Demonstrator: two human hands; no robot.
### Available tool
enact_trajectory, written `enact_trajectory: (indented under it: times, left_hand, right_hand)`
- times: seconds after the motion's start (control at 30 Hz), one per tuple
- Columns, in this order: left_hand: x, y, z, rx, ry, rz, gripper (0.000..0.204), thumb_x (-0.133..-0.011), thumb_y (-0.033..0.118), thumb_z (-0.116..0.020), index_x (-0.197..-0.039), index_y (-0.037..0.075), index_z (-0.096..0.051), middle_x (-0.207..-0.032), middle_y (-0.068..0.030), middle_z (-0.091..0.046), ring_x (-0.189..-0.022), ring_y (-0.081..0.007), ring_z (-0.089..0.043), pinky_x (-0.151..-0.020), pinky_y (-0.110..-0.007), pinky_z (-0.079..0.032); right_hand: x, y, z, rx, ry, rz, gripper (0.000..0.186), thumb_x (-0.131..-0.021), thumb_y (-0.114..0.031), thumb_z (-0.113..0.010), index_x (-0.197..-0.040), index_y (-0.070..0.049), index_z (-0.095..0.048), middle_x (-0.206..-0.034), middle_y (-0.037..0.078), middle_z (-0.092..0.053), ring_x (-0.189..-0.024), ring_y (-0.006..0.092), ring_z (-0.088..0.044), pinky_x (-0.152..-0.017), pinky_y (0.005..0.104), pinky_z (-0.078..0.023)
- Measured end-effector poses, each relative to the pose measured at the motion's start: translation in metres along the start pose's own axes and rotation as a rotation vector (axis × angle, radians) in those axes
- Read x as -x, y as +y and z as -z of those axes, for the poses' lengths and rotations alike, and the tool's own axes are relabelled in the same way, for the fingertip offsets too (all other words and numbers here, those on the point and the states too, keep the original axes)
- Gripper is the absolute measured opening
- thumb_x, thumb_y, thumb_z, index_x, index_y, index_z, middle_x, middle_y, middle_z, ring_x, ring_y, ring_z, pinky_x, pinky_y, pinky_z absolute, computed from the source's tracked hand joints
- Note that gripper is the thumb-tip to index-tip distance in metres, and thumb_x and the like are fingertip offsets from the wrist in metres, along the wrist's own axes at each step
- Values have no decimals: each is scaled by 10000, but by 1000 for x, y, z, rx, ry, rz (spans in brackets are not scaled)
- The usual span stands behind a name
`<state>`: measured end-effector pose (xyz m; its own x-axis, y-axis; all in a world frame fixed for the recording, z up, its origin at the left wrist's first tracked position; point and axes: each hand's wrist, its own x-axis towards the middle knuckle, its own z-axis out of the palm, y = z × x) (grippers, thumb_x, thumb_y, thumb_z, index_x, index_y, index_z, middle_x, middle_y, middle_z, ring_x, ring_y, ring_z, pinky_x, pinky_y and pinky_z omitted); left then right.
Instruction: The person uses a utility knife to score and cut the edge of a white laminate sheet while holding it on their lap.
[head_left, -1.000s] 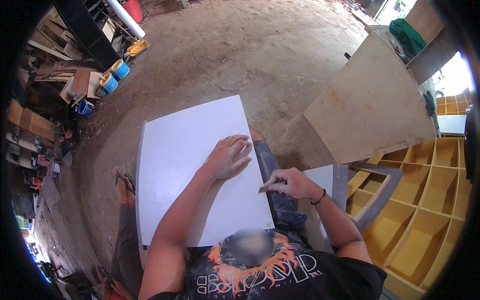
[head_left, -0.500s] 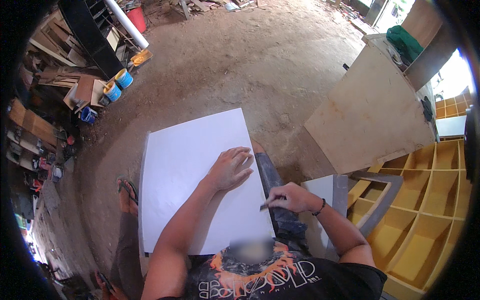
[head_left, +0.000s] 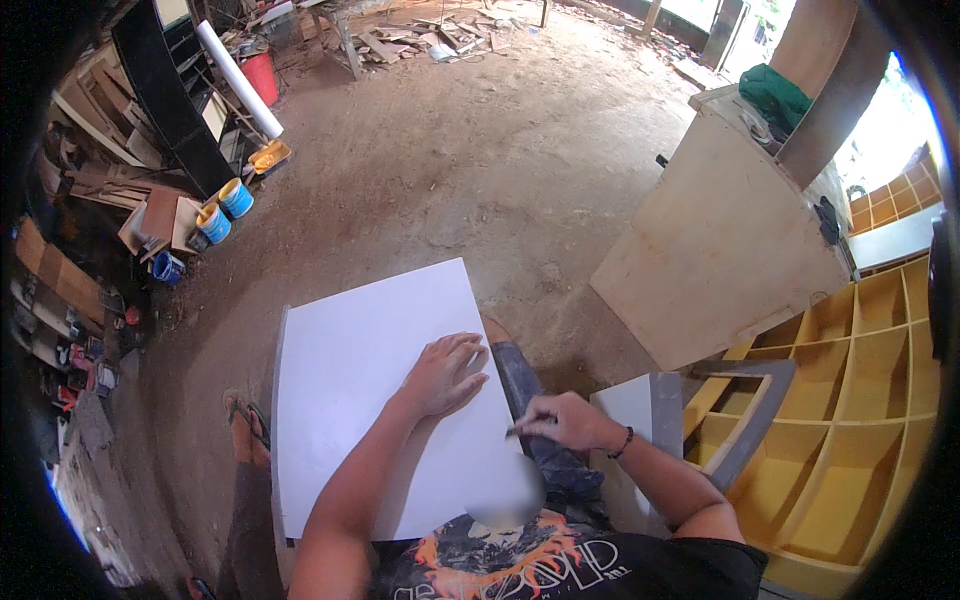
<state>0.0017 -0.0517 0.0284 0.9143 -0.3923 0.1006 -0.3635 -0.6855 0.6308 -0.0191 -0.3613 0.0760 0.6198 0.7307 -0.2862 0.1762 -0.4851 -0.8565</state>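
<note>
A large white panel (head_left: 345, 370) lies across my lap, its right edge running along my leg in dark blue trousers. My left hand (head_left: 445, 376) rests on the panel near that edge, palm down with the fingers spread. At the same edge, closer to my body, my right hand (head_left: 565, 420) pinches a small, thin dark tool (head_left: 513, 434). The tool's tip meets the panel's edge, and its exact kind is too small to make out. A dark beaded bracelet sits on my right wrist.
Beside my right arm stand a white board with a grey border (head_left: 667, 420), a grey-edged frame (head_left: 775, 385) and a yellow compartmented shelf (head_left: 800, 440). A pale wooden cabinet (head_left: 725, 240) stands ahead right. Paint buckets (head_left: 236, 198) and scrap wood lie left; another person's sandalled foot (head_left: 245, 425) is beside the panel.
The view has tilted upward, so the panel and both hands sit lower in it. My left hand stays on the panel; my right hand still holds the tool at the edge.
</note>
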Motion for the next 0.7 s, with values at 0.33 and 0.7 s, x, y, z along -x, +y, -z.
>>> enact_trajectory:
  times: [0.33,0.7]
  left_hand:
    - [2,-1,-3,-8,-1,-9,521,-1013,393,-746,-1425,86,-656,-1619,-157,-570,-1529,-372,-493,-1256,-512,-385]
    - [2,1,-3,-13,-3,-11,511,-1021,390,-744,-1420,82,-664,-1611,-152,-579,-1519,-370,-502,-1258,-513,-385]
  right_hand:
    - [5,0,-13,-75,135,31,222,-1048,-249,-781,-1123,-40,-793,-1064,158,-826,-927,253,-801,-871,387,-597]
    - [5,-1,-13,36,75,10,224,-1063,-267,-755,-1118,-54,-798,-1035,148,-824,-917,281,-800,-848,403,-605]
